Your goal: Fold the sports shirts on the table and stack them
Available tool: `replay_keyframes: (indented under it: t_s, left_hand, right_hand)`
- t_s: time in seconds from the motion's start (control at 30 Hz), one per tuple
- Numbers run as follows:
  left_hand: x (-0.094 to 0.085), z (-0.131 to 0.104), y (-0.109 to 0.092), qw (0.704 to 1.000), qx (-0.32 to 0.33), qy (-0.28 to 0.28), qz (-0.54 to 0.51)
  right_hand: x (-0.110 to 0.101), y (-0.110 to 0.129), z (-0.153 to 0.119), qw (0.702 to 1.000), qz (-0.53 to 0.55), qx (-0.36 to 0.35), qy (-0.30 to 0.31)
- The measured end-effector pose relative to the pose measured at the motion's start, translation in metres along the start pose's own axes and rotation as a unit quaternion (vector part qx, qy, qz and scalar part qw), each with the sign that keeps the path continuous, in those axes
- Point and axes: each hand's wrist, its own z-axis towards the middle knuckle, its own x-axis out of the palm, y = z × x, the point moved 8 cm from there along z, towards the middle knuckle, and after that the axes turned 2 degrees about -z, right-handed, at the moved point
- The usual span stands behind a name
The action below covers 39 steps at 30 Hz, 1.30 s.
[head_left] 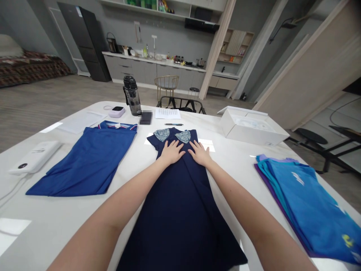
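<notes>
A navy dress (180,210) with patterned, pale blue-grey collar pieces lies on the white table (231,169), its collar end away from me. Its right side looks folded inward along a long edge, while a short sleeve sticks out at the left. My left hand (172,151) rests flat on the upper part just below the collar, fingers spread. Beside it, my right hand (199,152) lies flat near the right edge of the garment, fingers apart. Neither hand grips the fabric. The lower end of the dress runs out of view at the bottom.
Left lies a folded blue shirt (93,162), beside a white power bank (36,156) with a cable. Folded shirts (310,203) are stacked right. Farther back are a bottle (132,96), a pen (174,124), a paper sheet (167,113) and a white box (251,126).
</notes>
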Motion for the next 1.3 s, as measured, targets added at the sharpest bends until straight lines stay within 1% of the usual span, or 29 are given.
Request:
replay_keyframes:
  t_s: [0.07,0.1,0.17,0.23,0.3,0.37,0.43,0.5,0.63,0.7,0.77,0.87,0.97,1.0,1.07,1.13,1.2,1.23,1.27,1.3]
  left_hand:
    - [-0.003,-0.008,-0.004,1.0,-0.003,-0.024,0.006]
    - [-0.005,-0.013,-0.009,0.999,0.008,-0.034,0.008]
    - [-0.007,-0.025,-0.025,0.998,0.052,-0.038,0.012]
    - [-0.004,-0.04,-0.044,0.994,0.106,-0.014,0.017]
    - [0.001,-0.056,-0.061,0.989,0.146,0.023,0.023]
    - [0.009,-0.072,-0.074,0.983,0.168,0.064,0.023]
    - [0.015,-0.089,-0.084,0.979,0.181,0.092,0.014]
    - [0.017,-0.107,-0.092,0.977,0.191,0.1,-0.001]
    - [0.015,-0.146,-0.115,0.971,0.222,0.089,-0.011]
    - [0.014,-0.168,-0.133,0.965,0.251,0.081,0.006]
    - [0.013,-0.189,-0.154,0.957,0.279,0.072,0.034]
    - [0.014,-0.22,-0.187,0.945,0.311,0.064,0.077]
    - [0.02,-0.244,-0.216,0.935,0.336,0.069,0.088]
    - [0.023,-0.25,-0.224,0.934,0.34,0.073,0.087]
    - [0.028,-0.257,-0.235,0.936,0.334,0.078,0.082]
    - [0.034,-0.26,-0.24,0.939,0.323,0.081,0.08]
    - [0.038,-0.261,-0.243,0.941,0.317,0.083,0.081]
    - [0.04,-0.261,-0.243,0.942,0.316,0.083,0.08]
    - [0.04,-0.262,-0.242,0.943,0.313,0.082,0.076]
    - [0.04,-0.262,-0.24,0.946,0.307,0.078,0.066]
  right_hand:
    - [0.002,0.0,-0.021,1.0,-0.01,0.005,0.0]
    - [0.002,0.0,-0.032,1.0,-0.014,0.004,-0.004]
    - [0.001,0.002,-0.057,1.0,-0.015,-0.004,-0.012]
    - [0.0,0.004,-0.084,1.0,-0.007,-0.014,-0.016]
    - [0.0,0.006,-0.111,1.0,0.005,-0.025,-0.013]
    - [0.001,0.009,-0.138,0.999,0.019,-0.041,-0.008]
    - [-0.002,0.012,-0.163,0.998,0.036,-0.057,-0.007]
    - [-0.008,0.014,-0.185,0.996,0.055,-0.067,-0.02]
    - [-0.029,0.016,-0.225,0.987,0.117,-0.093,-0.057]
    - [-0.035,0.014,-0.244,0.98,0.161,-0.106,-0.048]
    - [-0.037,0.011,-0.263,0.973,0.201,-0.113,-0.022]
    - [-0.038,0.006,-0.294,0.967,0.226,-0.115,0.004]
    - [-0.037,-0.001,-0.32,0.964,0.249,-0.089,0.016]
    - [-0.034,-0.004,-0.326,0.959,0.274,-0.07,0.021]
    - [-0.027,-0.012,-0.336,0.937,0.348,-0.026,0.029]
    - [-0.019,-0.018,-0.343,0.905,0.423,0.005,0.036]
    - [-0.015,-0.021,-0.347,0.88,0.473,0.013,0.043]
    - [-0.015,-0.02,-0.35,0.876,0.481,0.01,0.045]
    - [-0.016,-0.019,-0.352,0.879,0.475,0.006,0.046]
    - [-0.019,-0.017,-0.355,0.89,0.453,0.0,0.041]
